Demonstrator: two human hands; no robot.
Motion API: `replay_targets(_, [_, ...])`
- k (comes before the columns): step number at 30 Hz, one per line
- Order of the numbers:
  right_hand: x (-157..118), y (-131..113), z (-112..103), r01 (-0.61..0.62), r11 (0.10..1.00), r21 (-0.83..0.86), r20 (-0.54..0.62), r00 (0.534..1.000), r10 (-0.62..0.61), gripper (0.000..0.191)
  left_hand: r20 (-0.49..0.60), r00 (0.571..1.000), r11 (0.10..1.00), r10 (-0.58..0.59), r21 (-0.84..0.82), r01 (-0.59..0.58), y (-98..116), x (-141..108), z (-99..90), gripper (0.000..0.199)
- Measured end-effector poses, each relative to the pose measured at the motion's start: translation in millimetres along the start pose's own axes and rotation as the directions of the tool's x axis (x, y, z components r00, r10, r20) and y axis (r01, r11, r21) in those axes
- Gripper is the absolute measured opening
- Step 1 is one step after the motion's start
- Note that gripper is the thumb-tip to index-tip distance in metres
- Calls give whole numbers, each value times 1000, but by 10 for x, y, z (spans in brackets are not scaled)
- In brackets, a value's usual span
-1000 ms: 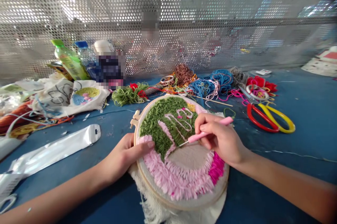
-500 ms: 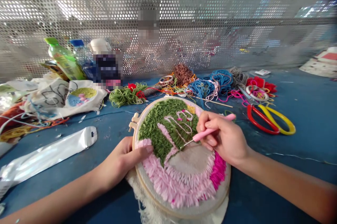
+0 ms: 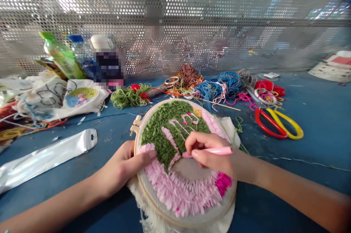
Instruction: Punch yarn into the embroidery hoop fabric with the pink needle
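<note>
A round embroidery hoop [image 3: 185,220] holds pale cloth with green, pink and magenta looped yarn, tilted towards me. My left hand [image 3: 128,165] grips its left rim, the thumb on the pale pink loops and the fingers hidden underneath. Over the middle of the hoop, my right hand [image 3: 212,152] is closed round a pink punch needle [image 3: 219,151]. The tool's front end is down at the edge between the green yarn and the bare cloth; its metal tip cannot be seen.
Scissors [image 3: 276,127] with red and yellow handles lie at the right. Yarn tangles [image 3: 210,88] line the back before a perforated metal screen [image 3: 181,3]. At the left are a silvery packet [image 3: 52,158], a stitched cloth [image 3: 82,98] and bottles [image 3: 64,57].
My right hand has moved left and inward over the hoop with the pink punch needle. The metal shaft that showed before is out of sight. The view has shifted slightly.
</note>
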State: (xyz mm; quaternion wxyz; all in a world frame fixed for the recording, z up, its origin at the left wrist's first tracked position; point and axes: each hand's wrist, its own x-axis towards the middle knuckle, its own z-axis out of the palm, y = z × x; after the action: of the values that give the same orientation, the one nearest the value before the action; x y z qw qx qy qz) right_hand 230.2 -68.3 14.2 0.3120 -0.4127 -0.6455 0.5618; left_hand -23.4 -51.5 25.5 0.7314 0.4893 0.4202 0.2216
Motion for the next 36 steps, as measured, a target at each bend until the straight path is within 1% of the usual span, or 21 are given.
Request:
replay_targets(1, [13, 13, -22, -29, 997, 64, 1, 1000, 29, 9, -4, 1000, 1000, -5, 1, 5, -4, 4, -5, 40])
replay_targets(3, [43, 52, -75, -35, 972, 231, -74, 996, 53, 12, -7, 1000, 1000, -12, 5, 12, -14, 15, -19, 38])
replay_targets(6, [76, 83, -132, 59, 907, 418, -249, 967, 51, 12, 17, 1000, 1000, 0, 12, 0, -32, 30, -41, 37])
replay_targets(8, [88, 72, -138, 104, 875, 474, -317, 947, 58, 11, 27, 1000, 1000, 3, 13, -4, -43, 38, -53, 37])
replay_targets(13, [95, 65, -125, 118, 857, 501, -352, 933, 77, 10, 38, 999, 1000, -1, 25, 0, -53, 49, -67, 38])
replay_targets(16, [69, 108, -123, 137, 890, 434, -363, 931, 35, 12, 27, 1000, 999, -15, 45, 13, -42, 42, -60, 41])
replay_targets(18, [34, 116, -105, 140, 938, 318, -346, 938, -23, 15, 25, 1000, 999, -7, 52, 5, -38, 27, -49, 40])
replay_targets(19, [14, 107, -89, 133, 963, 236, -314, 948, -54, 15, 22, 1000, 998, 2, 58, -3, -41, 16, -44, 39])
replay_targets(21, [-27, 62, -44, 111, 993, 38, -186, 977, -102, 13, 11, 1000, 997, 22, 76, -23, -55, -7, -38, 40])
replay_targets(23, [-59, 7, 1, 111, 985, -134, -50, 992, -118, 10, 9, 999, 994, 38, 101, -39, -76, -26, -41, 44])
replay_targets(24, [-69, -13, 17, 116, 977, -177, -9, 993, -119, 9, 6, 999, 993, 42, 112, -42, -87, -31, -44, 46])
replay_targets(25, [-73, -26, 25, 118, 976, -184, 3, 993, -120, 9, -1, 999, 992, 42, 121, -42, -96, -34, -49, 47])
replay_targets(26, [-71, -28, 23, 116, 981, -154, -9, 993, -119, 9, -9, 999, 992, 38, 125, -36, -102, -33, -54, 47])
replay_targets(27, [-64, -20, 13, 111, 989, -95, -46, 992, -116, 10, -17, 999, 992, 32, 124, -30, -106, -30, -59, 47])
replay_targets(29, [-35, 16, -29, 109, 992, 65, -148, 984, -99, 13, -27, 999, 993, 24, 112, -21, -109, -22, -65, 46])
replay_targets(32, [17, 77, -98, 168, 951, 259, -317, 945, -81, 16, -31, 999, 995, 23, 93, -20, -107, -17, -64, 44])
replay_targets(34, [37, 95, -120, 217, 924, 315, -380, 921, -87, 16, -33, 999, 996, 20, 89, -17, -105, -20, -59, 43])
replay_targets(36, [39, 92, -119, 238, 911, 336, -399, 913, -91, 16, -25, 1000, 996, 15, 93, -13, -102, -23, -54, 43])
